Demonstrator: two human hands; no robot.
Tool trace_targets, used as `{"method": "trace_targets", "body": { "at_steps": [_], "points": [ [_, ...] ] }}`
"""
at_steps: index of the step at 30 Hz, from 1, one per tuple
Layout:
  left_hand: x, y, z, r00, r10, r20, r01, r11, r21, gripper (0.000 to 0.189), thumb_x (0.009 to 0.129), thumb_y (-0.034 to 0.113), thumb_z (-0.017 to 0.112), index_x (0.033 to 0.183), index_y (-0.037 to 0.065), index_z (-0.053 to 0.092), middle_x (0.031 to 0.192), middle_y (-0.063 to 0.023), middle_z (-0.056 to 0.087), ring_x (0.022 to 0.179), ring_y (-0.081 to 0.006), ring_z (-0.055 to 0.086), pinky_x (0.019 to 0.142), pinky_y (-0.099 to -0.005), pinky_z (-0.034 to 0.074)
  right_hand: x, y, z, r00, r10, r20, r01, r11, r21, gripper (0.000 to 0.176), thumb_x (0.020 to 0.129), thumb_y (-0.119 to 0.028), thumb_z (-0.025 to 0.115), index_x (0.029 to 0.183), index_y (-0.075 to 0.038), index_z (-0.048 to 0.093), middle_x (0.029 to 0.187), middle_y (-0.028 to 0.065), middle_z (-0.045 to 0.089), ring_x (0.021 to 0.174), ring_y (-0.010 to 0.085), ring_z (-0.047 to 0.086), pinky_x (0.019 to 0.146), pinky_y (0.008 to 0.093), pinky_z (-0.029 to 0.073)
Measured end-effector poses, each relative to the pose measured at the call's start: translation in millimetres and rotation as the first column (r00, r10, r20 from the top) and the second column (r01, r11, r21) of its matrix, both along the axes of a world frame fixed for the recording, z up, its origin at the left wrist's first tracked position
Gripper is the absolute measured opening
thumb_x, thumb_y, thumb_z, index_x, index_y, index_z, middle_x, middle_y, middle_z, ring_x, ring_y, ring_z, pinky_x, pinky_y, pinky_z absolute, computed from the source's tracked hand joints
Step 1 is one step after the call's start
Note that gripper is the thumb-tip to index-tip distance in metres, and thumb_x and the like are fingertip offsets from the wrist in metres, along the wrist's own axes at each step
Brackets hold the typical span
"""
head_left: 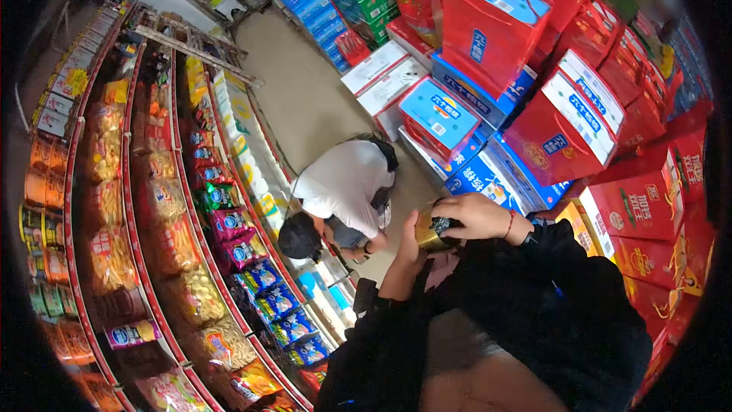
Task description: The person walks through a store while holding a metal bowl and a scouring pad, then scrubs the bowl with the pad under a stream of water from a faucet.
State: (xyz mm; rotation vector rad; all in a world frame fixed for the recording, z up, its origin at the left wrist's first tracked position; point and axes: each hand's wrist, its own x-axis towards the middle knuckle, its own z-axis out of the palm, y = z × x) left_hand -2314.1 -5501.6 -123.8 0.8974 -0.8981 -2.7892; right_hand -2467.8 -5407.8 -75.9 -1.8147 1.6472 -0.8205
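In the head view, you hold a gold can (427, 238) close in front of your chest, between your 2 hands. Your right hand (476, 217) is clasped over the can's dark top end, with a red string at the wrist. Your left hand (409, 248) cups the can's other side, palm pressed against it. Just beyond the can, 1 person in a white shirt (347, 181) crouches on the aisle floor (305, 99), facing the snack shelves (164, 206) on your left. Red and blue cartons (564, 118) are stacked on your right.
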Motion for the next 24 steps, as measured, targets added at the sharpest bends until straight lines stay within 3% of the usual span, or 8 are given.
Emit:
{"method": "trace_targets", "body": {
  "at_steps": [5,7,11,12,16,18,22,24],
  "points": [
    [-34.3,-41.4,4.6,0.988,-0.152,0.029,0.154,0.968,-0.198,0.059,0.088,0.056,0.028,0.124,0.011,0.042,0.109,-0.0073,0.055,0.093,-0.0211,0.058,0.065,-0.0416,0.054,-28.8,-28.5,5.0,0.989,-0.144,0.016,0.144,0.989,0.026,0.029,0.068,-0.017,0.066,0.093,-0.005,0.057,0.090,0.0124,0.061,0.080,0.0320,0.059,0.068,0.0383,0.047],
    [-49.5,-49.5,6.5,0.972,-0.183,0.145,0.202,0.971,-0.129,0.059,0.088,0.057,0.030,0.125,0.012,0.042,0.110,-0.0069,0.055,0.094,-0.0209,0.058,0.066,-0.0416,0.054,-40.9,-36.3,2.4,0.983,-0.178,0.046,0.177,0.984,0.020,0.030,0.067,-0.016,0.066,0.093,-0.005,0.057,0.088,0.0125,0.061,0.080,0.0318,0.059,0.069,0.0379,0.047],
    [-74.2,-62.5,-19.5,0.965,-0.237,0.112,0.206,0.951,0.231,0.060,0.087,0.058,0.030,0.125,0.013,0.042,0.109,-0.0071,0.055,0.094,-0.0204,0.057,0.067,-0.0425,0.053,-70.6,-53.2,-7.8,0.986,-0.160,0.057,0.155,0.985,0.078,0.030,0.066,-0.014,0.067,0.093,-0.005,0.058,0.086,0.0130,0.061,0.078,0.0313,0.060,0.068,0.0372,0.048],
    [-80.7,-68.5,-17.0,0.964,-0.247,0.094,0.224,0.953,0.205,0.057,0.088,0.057,0.031,0.123,0.013,0.043,0.108,-0.0076,0.055,0.093,-0.0199,0.057,0.068,-0.0411,0.053,-78.8,-57.3,-12.8,0.982,-0.174,0.079,0.167,0.982,0.082,0.029,0.066,-0.014,0.068,0.092,-0.006,0.058,0.086,0.0125,0.061,0.079,0.0319,0.059,0.069,0.0380,0.048],
    [-108.1,-82.6,-23.4,0.977,-0.152,0.149,0.134,0.983,0.126,0.053,0.089,0.054,0.032,0.122,0.013,0.044,0.106,-0.0077,0.056,0.092,-0.0197,0.057,0.068,-0.0393,0.052,-115.2,-81.0,-16.3,0.985,-0.142,0.102,0.117,0.968,0.222,0.027,0.067,-0.015,0.068,0.090,-0.006,0.056,0.086,0.0135,0.059,0.082,0.0336,0.058,0.072,0.0397,0.047],
    [-120.7,-93.3,5.8,0.987,-0.054,0.153,0.041,0.995,0.087,0.047,0.090,0.045,0.038,0.109,0.006,0.055,0.096,-0.0056,0.061,0.085,-0.0180,0.059,0.075,-0.0324,0.048,-126.6,-88.0,-19.6,0.987,-0.121,0.102,0.094,0.967,0.236,0.027,0.067,-0.015,0.067,0.090,-0.006,0.056,0.087,0.0138,0.059,0.082,0.0339,0.058,0.072,0.0399,0.047],
    [-133.8,-103.6,13.0,0.977,0.057,0.207,-0.068,0.997,0.046,0.043,0.091,0.039,0.040,0.114,0.005,0.053,0.097,-0.0061,0.060,0.086,-0.0161,0.058,0.075,-0.0289,0.047,-140.0,-107.1,-22.6,0.998,-0.050,0.034,0.047,0.995,0.088,0.029,0.063,-0.013,0.069,0.087,-0.003,0.057,0.078,0.0121,0.058,0.071,0.0296,0.059,0.064,0.0360,0.046],
    [-137.4,-108.6,13.3,0.973,0.064,0.223,-0.073,0.997,0.034,0.041,0.091,0.037,0.040,0.115,0.005,0.051,0.099,-0.0064,0.059,0.086,-0.0162,0.058,0.075,-0.0285,0.047,-144.8,-113.0,-17.3,0.993,-0.035,0.111,0.010,0.976,0.220,0.027,0.068,-0.014,0.066,0.091,-0.004,0.055,0.087,0.0153,0.058,0.085,0.0340,0.058,0.075,0.0401,0.047]
  ]
}}
